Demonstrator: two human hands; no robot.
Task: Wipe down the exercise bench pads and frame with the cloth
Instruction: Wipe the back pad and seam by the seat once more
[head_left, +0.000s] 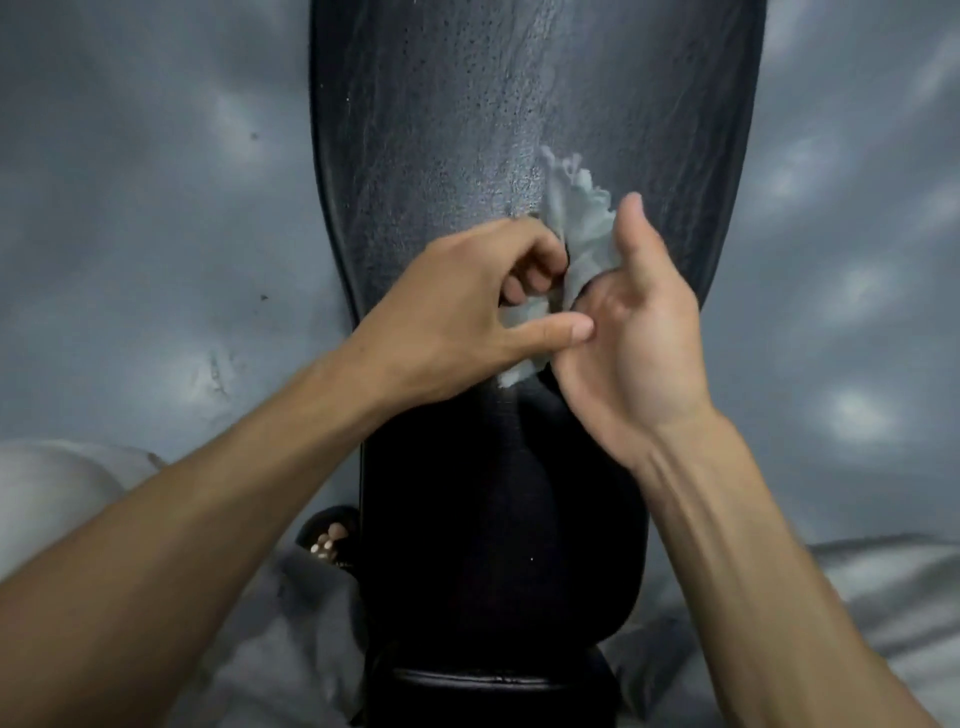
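back pad (441, 130): black vinyl, grainy (wet sheen) | cloth (576, 218): pale, crumpled fabric

bare floor (130, 208) flanking bench pad (467, 104)

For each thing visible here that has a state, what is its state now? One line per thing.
Crumpled white cloth: bunched up, held between both hands above the pad.
Long black textured bench pad: streaked with moisture and speckles.
Left hand: fingers curled, pinching the cloth.
Right hand: palm open, fingers mostly straight, cloth against it.
Black sandal: worn, toes showing.
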